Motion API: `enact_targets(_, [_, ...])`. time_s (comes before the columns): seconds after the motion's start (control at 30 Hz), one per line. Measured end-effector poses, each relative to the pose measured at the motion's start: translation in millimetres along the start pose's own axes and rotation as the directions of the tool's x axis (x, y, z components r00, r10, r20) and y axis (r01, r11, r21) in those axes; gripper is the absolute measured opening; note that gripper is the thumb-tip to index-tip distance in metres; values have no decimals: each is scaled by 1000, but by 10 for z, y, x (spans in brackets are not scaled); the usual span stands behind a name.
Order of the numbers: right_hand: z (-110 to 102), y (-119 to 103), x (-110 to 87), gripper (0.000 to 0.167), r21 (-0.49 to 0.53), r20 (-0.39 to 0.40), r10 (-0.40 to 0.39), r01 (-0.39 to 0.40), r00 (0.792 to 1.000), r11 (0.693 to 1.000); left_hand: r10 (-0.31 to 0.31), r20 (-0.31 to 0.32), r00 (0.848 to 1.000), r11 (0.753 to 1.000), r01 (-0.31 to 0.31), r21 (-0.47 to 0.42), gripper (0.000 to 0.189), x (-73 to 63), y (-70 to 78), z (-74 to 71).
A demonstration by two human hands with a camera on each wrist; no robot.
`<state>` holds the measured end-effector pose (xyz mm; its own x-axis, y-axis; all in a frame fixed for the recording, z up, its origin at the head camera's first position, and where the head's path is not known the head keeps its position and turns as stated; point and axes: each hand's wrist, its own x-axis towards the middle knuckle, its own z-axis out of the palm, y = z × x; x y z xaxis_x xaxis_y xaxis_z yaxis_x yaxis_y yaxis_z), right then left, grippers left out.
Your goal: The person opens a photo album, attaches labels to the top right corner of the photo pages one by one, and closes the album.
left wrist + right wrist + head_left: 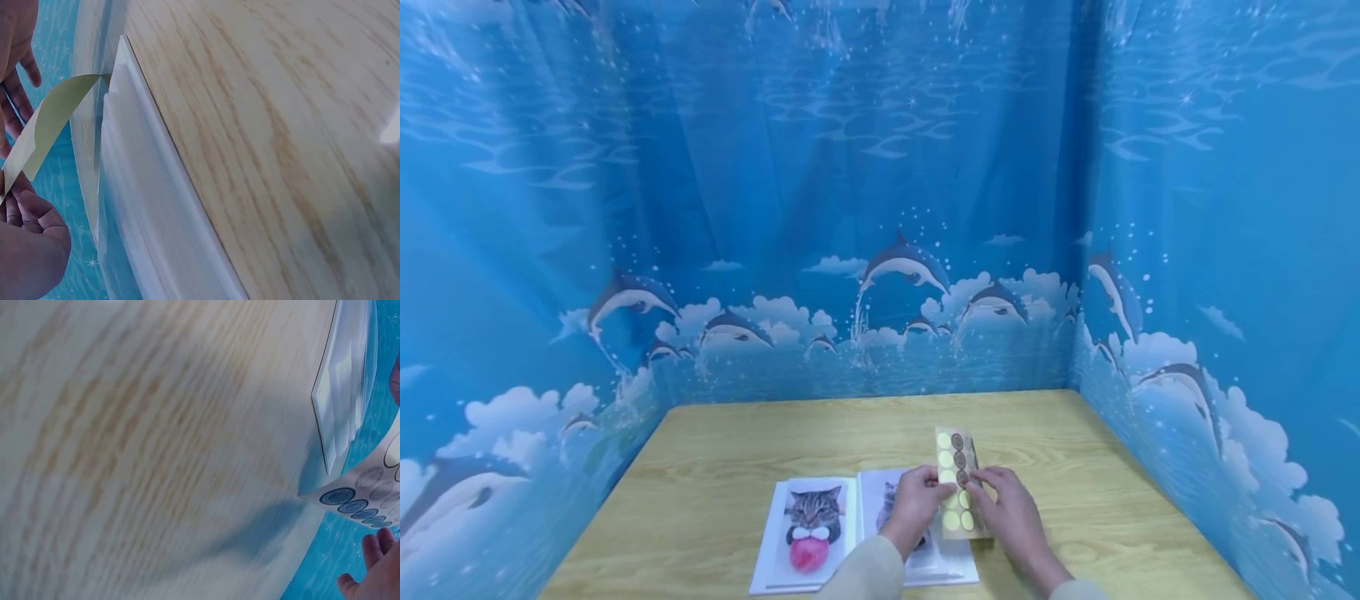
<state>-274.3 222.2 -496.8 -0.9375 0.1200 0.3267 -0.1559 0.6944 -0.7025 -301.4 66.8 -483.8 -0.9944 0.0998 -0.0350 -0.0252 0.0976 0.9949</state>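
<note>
A sheet of round stickers [952, 450], with pale yellow and dark brown circles, is held up over the right side of an open booklet [778, 537] with cat pictures. On its left edge my left hand [916, 504] pinches it, thumb in front. My right hand [1017, 517] holds the right edge with thumb and forefinger at the brown circles. In the left wrist view the sheet [53, 119] bends in a curve above my left hand [34, 250]. The outer fingers of my right hand [382, 569] are loosely bent; its thumb and forefinger tips are out of the right wrist view.
The booklet lies on a light wood-grain table [700, 467], its right page partly covered by my left hand and sleeve. A cat with a pink ball [808, 553] fills the left page. Blue dolphin-print curtains [880, 167] enclose the table at the back and sides.
</note>
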Motion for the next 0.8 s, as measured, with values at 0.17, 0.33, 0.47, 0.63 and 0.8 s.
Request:
enact_targets(0.17, [23,-59,-21,34,-1,-4,-10,10,1000,1000,2,12,1000,1000,-2,-11,17,-15,7,-7])
enact_targets(0.33, [36,-76,-32,34,-3,-2,-4,4,1000,1000,7,26,1000,1000,-7,-6,18,-13,-3,-11])
enact_targets(0.47, [41,-87,-42,36,7,3,0,0,1000,1000,16,29,999,1000,-16,1,17,-6,-8,-8])
enact_targets(0.63, [40,-102,-42,36,25,11,12,-12,1000,1000,22,41,999,1000,-22,0,15,-16,-2,-15])
enact_targets(0.8, [34,-109,-33,35,92,27,55,-58,998,994,24,70,997,1000,-24,-3,15,-23,12,-24])
